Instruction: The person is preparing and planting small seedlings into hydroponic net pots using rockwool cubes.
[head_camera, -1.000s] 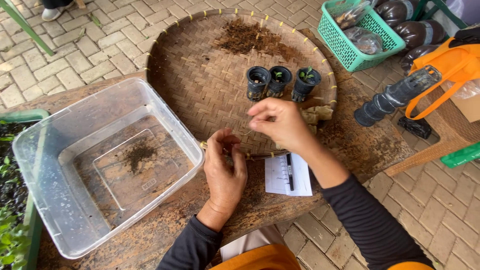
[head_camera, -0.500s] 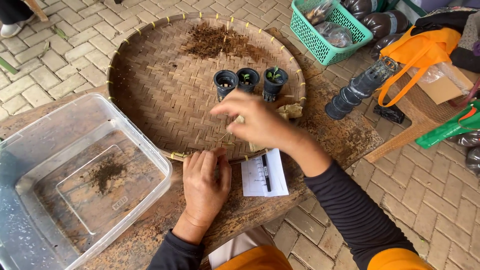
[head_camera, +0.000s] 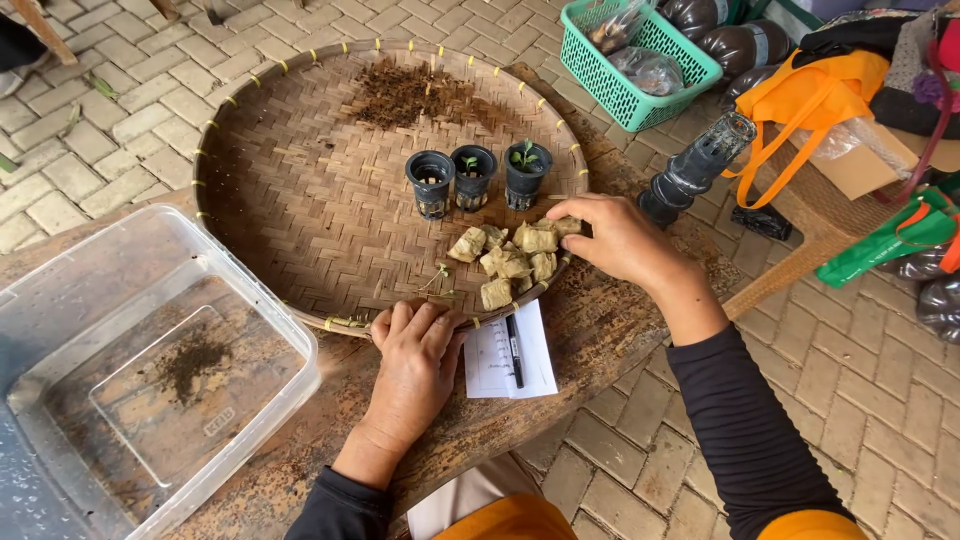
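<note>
Compared with the frame half a second earlier, right hand (head_camera: 625, 240) has come down from above the pots to the near rim of the woven tray (head_camera: 300, 210), uncovering a heap of tan cubes (head_camera: 510, 258). Its fingers lie loosely together, fingertips touching the rightmost cubes; whether one is pinched cannot be told. The heap lies directly to the left of this hand, inside the rim, strung along the rim's curve. Left hand (head_camera: 412, 362) rests flat, fingers together and holding nothing, just under the tray's edge, below and left of the heap; the right hand is the nearer. Behind the cubes three small black pots (head_camera: 475, 177) stand upright in a row, two with seedlings. A paper with a pen (head_camera: 513, 350) lies between the hands. Farther off: a clear plastic tub (head_camera: 150, 380), a green basket (head_camera: 640, 60).
</note>
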